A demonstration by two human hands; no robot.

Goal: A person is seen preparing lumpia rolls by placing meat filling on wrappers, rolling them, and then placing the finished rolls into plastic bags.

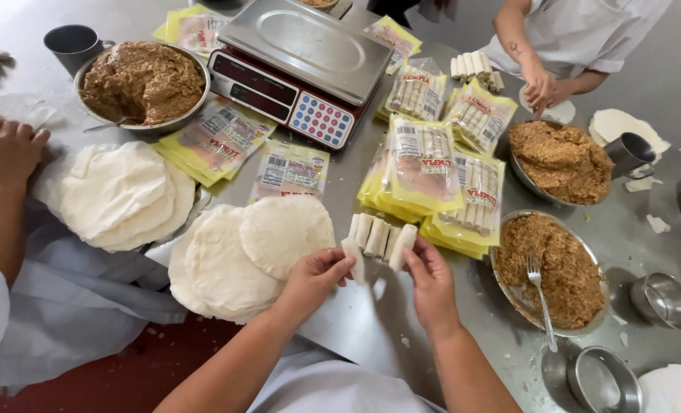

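My left hand [319,273] pinches the near end of a pale rolled wrapper [353,258] on the steel table. My right hand [429,273] holds the outermost roll [402,243] at the right side of a short row of finished rolls [374,235]. Both hands sit just below that row. A stack of round white wrappers [249,256] lies directly left of my left hand. A metal bowl of brown minced filling [556,271] with a fork [540,294] stands to the right of my right hand.
A digital scale [298,65] stands at the back centre, with yellow packets of rolls [432,164] around it. Other people's hands work at the left [4,149] and top right [543,84], each near a filling bowl [143,82]. Small empty steel cups [666,300] sit at the right.
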